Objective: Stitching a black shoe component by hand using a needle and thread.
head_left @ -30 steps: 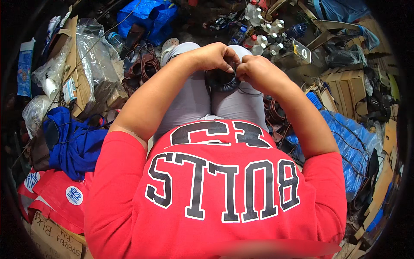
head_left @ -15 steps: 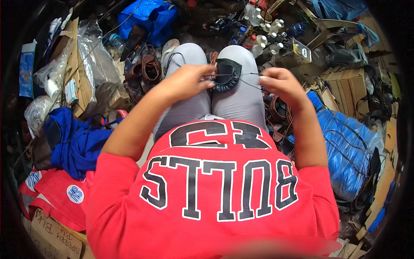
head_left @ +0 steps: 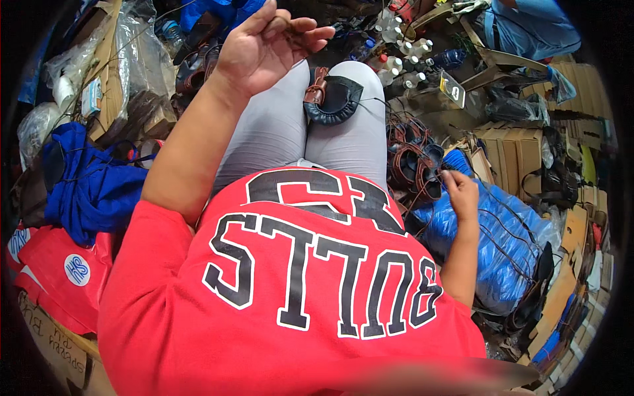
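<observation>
On my right thigh lies a black leather shoe piece (head_left: 340,105) with a gathered, stitched edge. A brown leather strap part (head_left: 316,89) sits at its left side, over the gap between my knees. My left hand (head_left: 257,56) is raised beyond and left of it, palm showing, fingers partly curled round something thin and dark that I cannot make out. Low at the right, my right hand (head_left: 461,193) is closed in a pinch beside the brown shoes (head_left: 416,162). Dark thread (head_left: 373,99) runs from the shoe piece toward the right, its far part lost against the clutter.
A blue plastic-wrapped bundle (head_left: 495,244) lies under my right forearm. Several bottles (head_left: 403,63) stand beyond my knees. Cardboard (head_left: 515,152) is stacked at the right. Blue cloth (head_left: 86,178) and a red bag (head_left: 66,277) are at the left.
My hands have moved far apart from beside the shoe piece: the left up and outward, the right down and to the right. The shoe piece stays on my thigh.
</observation>
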A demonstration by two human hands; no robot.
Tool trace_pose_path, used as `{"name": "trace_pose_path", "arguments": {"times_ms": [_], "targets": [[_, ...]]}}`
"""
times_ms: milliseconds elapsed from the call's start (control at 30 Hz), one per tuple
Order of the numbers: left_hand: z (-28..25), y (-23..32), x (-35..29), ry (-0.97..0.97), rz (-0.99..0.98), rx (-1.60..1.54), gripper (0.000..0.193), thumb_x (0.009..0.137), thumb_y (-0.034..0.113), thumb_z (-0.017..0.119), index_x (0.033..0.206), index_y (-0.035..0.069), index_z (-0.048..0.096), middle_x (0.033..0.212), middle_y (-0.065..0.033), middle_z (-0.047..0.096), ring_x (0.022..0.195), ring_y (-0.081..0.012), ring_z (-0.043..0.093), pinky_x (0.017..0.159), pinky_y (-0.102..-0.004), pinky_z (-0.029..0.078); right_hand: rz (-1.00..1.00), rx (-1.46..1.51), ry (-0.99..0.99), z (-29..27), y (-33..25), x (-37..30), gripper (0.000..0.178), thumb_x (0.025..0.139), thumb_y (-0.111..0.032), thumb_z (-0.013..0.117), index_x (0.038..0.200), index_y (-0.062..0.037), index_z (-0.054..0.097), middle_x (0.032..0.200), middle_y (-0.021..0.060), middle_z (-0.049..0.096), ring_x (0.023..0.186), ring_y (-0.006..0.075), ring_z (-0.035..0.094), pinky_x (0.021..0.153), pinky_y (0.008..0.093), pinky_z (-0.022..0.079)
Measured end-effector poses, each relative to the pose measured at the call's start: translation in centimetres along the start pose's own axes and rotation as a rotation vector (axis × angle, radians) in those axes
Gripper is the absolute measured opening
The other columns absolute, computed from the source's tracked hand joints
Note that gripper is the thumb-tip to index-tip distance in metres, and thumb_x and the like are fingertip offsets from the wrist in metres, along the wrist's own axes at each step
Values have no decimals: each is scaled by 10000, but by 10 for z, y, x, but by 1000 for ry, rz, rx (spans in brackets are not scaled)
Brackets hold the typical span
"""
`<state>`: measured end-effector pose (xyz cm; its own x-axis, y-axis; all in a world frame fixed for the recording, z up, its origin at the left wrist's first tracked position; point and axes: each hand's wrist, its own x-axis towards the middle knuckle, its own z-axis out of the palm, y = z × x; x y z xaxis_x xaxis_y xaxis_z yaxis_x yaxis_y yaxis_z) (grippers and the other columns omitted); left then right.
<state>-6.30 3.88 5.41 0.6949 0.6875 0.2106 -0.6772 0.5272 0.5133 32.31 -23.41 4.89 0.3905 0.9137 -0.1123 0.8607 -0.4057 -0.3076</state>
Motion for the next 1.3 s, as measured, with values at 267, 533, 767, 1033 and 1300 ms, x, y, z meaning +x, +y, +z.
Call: {"name": "trace_pose_path", "arguments": {"times_ms": [267, 533, 767, 1033, 1300], "targets": [[-4, 9, 11, 182, -77, -45, 454, 952, 366, 393, 591, 105, 483, 736, -117, 635, 888, -324, 617, 848, -437, 440, 310, 1304, 267, -14, 25, -22, 254, 891, -226, 528, 974, -14, 640, 844, 10, 610, 814, 159, 547, 817, 336, 388], [0, 6, 15, 248, -80, -109, 477, 955, 369, 386, 555, 112, 435, 663, -95, 575, 792, -302, 602, 803, -419, 442, -136, 1715, -170, -46, -8, -28, 257, 919, -267, 510, 1051, -100, 655, 712, -55, 525, 661, 89, 465, 789, 340, 381], [-38, 20, 24, 380, -290, 87, 463, 931, 377, 425, 526, 176, 327, 471, -3, 330, 434, -168, 326, 547, -346, 360, -158, -331, -145, 32, 20, -46, 318, 878, -298, 539, 655, -73, 512, 644, 95, 546, 633, 307, 504, 653, 378, 331], [-83, 74, 0, 508, -120, 889, 369, 950, 343, 437, 914, 51, 660, 1051, -114, 636, 892, -195, 627, 834, -334, 475, 682, 1221, 26, 41, 48, -62, 672, 841, -554, 530, 1310, -85, 424, 1070, 40, 545, 936, 155, 513, 653, 258, 390], [-53, -10, 18, -137, -118, 1383, 232, 842, 194, 605, 1014, 55, 674, 997, -78, 642, 947, -160, 581, 854, -293, 439, -394, 469, 119, -10, -105, 63, 242, 855, -197, 578, 1012, -27, 649, 984, 88, 607, 956, 184, 551, 858, 288, 410]]}}
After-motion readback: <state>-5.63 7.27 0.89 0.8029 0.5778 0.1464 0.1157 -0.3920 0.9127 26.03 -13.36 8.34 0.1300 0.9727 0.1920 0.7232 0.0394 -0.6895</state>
